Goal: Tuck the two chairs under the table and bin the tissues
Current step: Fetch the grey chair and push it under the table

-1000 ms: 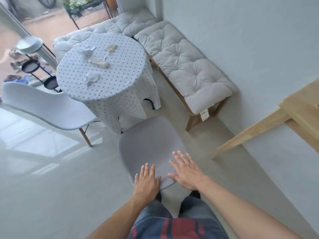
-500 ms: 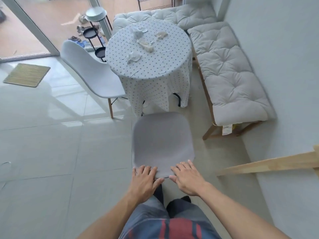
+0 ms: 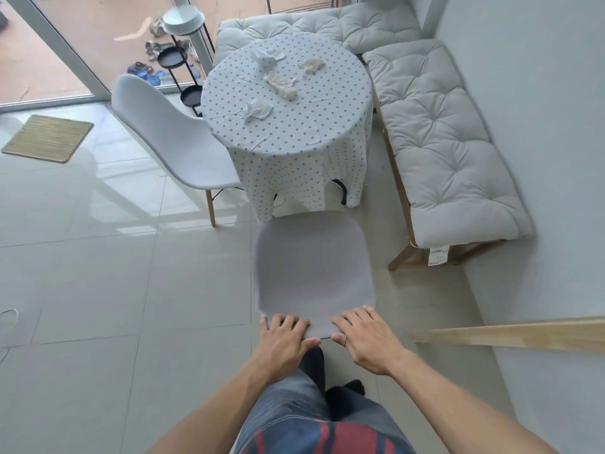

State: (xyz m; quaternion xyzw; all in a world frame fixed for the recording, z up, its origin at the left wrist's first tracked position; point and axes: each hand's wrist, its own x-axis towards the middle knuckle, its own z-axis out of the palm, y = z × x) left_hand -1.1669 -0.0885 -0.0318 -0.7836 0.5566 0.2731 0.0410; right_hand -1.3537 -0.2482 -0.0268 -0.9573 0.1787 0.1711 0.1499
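Observation:
A grey chair stands in front of me, its seat pointing at the round table with the dotted cloth. My left hand and my right hand both grip the top edge of its backrest, fingers curled over it. A second, white chair stands at the table's left side, angled out from it. Several crumpled tissues lie on the tabletop: one near the front, one in the middle, two at the back. No bin is in view.
A cushioned bench runs along the right wall and behind the table. A black tiered stand sits by the glass door at the back left, a woven mat on the tiled floor. A wooden beam juts in from the right.
My hands went from flat on the grey chair's backrest to gripping its top edge. My view has swung left and levelled, showing more floor and the door.

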